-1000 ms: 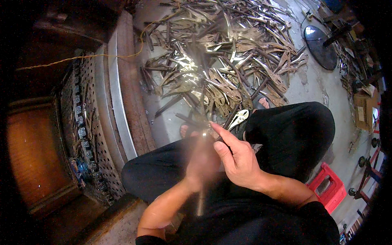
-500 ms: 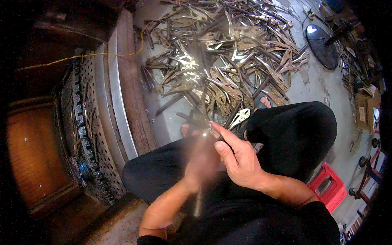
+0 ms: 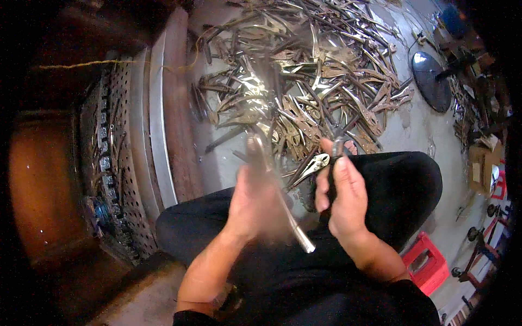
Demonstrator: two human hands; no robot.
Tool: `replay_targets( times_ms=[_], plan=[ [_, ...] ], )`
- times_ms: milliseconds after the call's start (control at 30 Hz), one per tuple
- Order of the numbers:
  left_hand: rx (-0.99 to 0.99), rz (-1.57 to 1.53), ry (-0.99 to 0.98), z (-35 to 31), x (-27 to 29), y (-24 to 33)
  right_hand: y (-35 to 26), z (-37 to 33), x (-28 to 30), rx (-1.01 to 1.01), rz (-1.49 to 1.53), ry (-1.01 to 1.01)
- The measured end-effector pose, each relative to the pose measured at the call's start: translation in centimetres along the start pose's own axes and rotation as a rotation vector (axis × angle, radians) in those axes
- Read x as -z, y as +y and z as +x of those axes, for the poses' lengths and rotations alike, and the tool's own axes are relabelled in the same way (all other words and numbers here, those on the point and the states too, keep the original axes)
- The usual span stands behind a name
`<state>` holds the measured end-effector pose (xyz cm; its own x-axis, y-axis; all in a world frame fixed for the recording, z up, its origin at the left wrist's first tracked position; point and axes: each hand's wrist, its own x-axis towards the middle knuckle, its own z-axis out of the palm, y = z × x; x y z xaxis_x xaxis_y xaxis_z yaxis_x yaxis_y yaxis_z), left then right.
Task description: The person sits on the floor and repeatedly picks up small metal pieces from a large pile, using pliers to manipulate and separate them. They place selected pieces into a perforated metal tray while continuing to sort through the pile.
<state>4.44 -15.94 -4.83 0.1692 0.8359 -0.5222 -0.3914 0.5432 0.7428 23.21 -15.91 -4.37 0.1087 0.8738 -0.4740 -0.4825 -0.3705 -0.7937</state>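
Observation:
My left hand [image 3: 247,204] is closed around a long, curved, shiny metal handle [image 3: 296,228] that looks like part of locking pliers; its lower end points toward my lap. A smear in the picture blurs that hand's fingers. My right hand [image 3: 349,201] is raised apart from it, thumb and fingers closed on a dark metal piece [image 3: 337,145] whose kind I cannot make out. Between the hands, a bright pair of locking pliers [image 3: 315,164] lies low by my foot. Beyond is a large heap of locking pliers [image 3: 296,117] on the floor, some shiny, some brownish.
A metal ledge [image 3: 157,125] and a perforated panel [image 3: 122,163] stand on the left, with a yellow cord [image 3: 87,63] across them. Toward the right are a round dark base [image 3: 429,81], a cardboard box [image 3: 481,168] and a red plastic stool [image 3: 427,263]. My dark-trousered knees flank the hands.
My hands were close together and have moved apart. The right hand has gone up and right with the dark piece, while the shiny handle in my left now slants down to the right.

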Motion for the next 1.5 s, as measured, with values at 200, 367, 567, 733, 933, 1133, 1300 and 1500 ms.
replay_targets(
  times_ms=[200, 367, 567, 733, 933, 1133, 1300, 1500],
  plan=[
    [0.151, 0.025, -0.274, 0.1, 2.0, 1.0, -2.8, -0.1, -0.3, 0.045, -0.088, -0.045],
    [0.257, 0.090, -0.370, -0.6, 1.6, 1.5, -3.3, -0.3, -0.3, 0.012, -0.214, -0.111],
    [0.057, 0.221, -0.178, -0.4, 1.7, -0.6, -1.6, -1.4, -0.7, -0.030, -0.401, -0.345],
    [-0.125, 0.738, -0.243, 0.5, 3.7, -1.9, 0.5, -1.5, -1.2, 0.055, -0.480, -0.421],
    [-0.130, 0.551, -0.130, 0.0, 2.0, -1.8, -0.2, -2.0, -2.0, 0.052, -0.625, -0.441],
    [-0.440, 0.914, -0.241, -0.5, 1.1, -0.4, -1.0, -2.4, -2.2, 0.002, -0.653, -0.457],
    [-0.531, 1.009, -0.220, -0.5, 0.5, 0.1, -0.7, -2.6, -1.7, 0.060, -0.644, -0.478],
    [-0.559, 1.045, -0.214, -0.7, 1.0, -0.4, -0.8, -2.5, -1.4, 0.107, -0.630, -0.527]
  ],
)
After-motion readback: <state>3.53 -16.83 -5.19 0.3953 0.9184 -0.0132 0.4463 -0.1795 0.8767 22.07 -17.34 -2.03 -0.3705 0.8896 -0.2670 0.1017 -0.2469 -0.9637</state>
